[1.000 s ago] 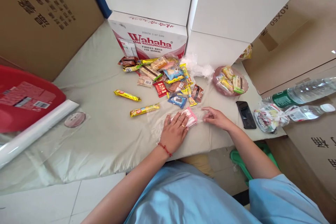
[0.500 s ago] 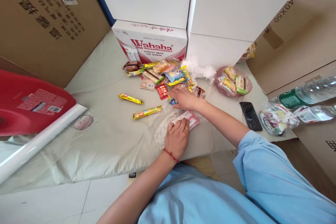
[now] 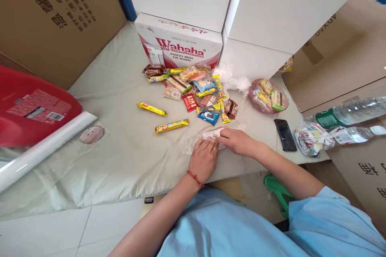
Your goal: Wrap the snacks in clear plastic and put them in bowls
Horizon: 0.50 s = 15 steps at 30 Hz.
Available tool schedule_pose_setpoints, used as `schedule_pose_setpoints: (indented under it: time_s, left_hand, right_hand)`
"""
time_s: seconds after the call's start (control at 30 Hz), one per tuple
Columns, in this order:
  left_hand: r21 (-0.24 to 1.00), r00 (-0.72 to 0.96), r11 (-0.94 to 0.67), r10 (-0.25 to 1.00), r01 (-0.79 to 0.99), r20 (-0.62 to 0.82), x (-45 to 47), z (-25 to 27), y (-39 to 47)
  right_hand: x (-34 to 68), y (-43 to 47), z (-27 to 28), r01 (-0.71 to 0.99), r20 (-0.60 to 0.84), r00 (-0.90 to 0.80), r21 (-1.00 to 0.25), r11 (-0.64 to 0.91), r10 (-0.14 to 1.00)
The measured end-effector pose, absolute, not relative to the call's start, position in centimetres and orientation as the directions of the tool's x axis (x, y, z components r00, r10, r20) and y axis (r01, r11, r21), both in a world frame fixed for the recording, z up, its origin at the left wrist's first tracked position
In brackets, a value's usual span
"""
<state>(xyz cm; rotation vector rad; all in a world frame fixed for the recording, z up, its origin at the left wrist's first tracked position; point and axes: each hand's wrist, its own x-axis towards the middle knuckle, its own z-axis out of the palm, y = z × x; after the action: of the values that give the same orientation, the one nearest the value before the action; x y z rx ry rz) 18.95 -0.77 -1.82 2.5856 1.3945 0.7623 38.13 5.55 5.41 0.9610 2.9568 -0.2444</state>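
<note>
A flat pink-and-white packet point(image 3: 213, 133) lies at the near side of the table, with crinkled clear plastic point(image 3: 189, 144) around its left. My left hand point(image 3: 204, 157), a red cord on its wrist, rests over the packet with bent fingers closed on it; its thumb is hidden. From the right, my right hand point(image 3: 238, 141) pinches the packet's upper right part, fingers pressed together. Just beyond lies a heap of wrapped snacks, among them a blue packet point(image 3: 208, 117), a red packet point(image 3: 189, 102) and a brown packet point(image 3: 231, 108). Two yellow snack sticks point(image 3: 171, 125) lie apart to the left.
A pink bowl point(image 3: 283, 108) of snacks and a phone point(image 3: 285, 135) are at the right, near plastic bottles point(image 3: 356, 113). A Wahaba-style printed water carton point(image 3: 181, 44) stands behind the heap. At the left are a white roll point(image 3: 48, 148) and a red container point(image 3: 36, 108).
My right hand has drawn back from the snack heap to the packet beside my left hand, uncovering the blue packet. My left hand stays on the packet. The view has shifted slightly.
</note>
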Motion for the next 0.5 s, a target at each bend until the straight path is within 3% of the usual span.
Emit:
schedule_pose_setpoints:
  time_s: [0.1,0.17,0.23,0.33,0.4,0.5]
  left_hand:
    - [0.424,0.463,-0.631,0.77,0.649,0.438,17.3,-2.3,-1.0]
    - [0.524,0.378,-0.614,0.784,0.591,0.492,15.7,-2.2,-1.1]
    - [0.655,0.128,-0.47,0.857,0.592,0.499,14.1,-1.7,-1.0]
    - [0.797,-0.317,-0.098,0.883,0.596,0.346,12.8,-0.9,-0.1]
    - [0.766,-0.392,0.081,0.89,0.638,0.232,12.9,-0.5,0.6]
    - [0.611,-0.245,0.129,0.963,0.781,0.11,14.0,-0.3,1.1]
  right_hand:
    - [38.4,3.6,3.1,0.619,-0.039,-0.783,-0.156,0.77,0.621]
    - [38.2,3.0,2.3,0.64,-0.036,-0.765,-0.153,0.753,0.643]
    - [37.8,2.6,2.1,0.654,-0.066,-0.756,-0.137,0.744,0.652]
    - [37.2,2.3,2.5,0.668,-0.124,-0.744,-0.109,0.736,0.657]
    - [36.9,2.2,2.8,0.668,-0.139,-0.743,-0.105,0.736,0.655]
    - [36.9,1.9,2.8,0.669,-0.118,-0.744,-0.135,0.731,0.658]
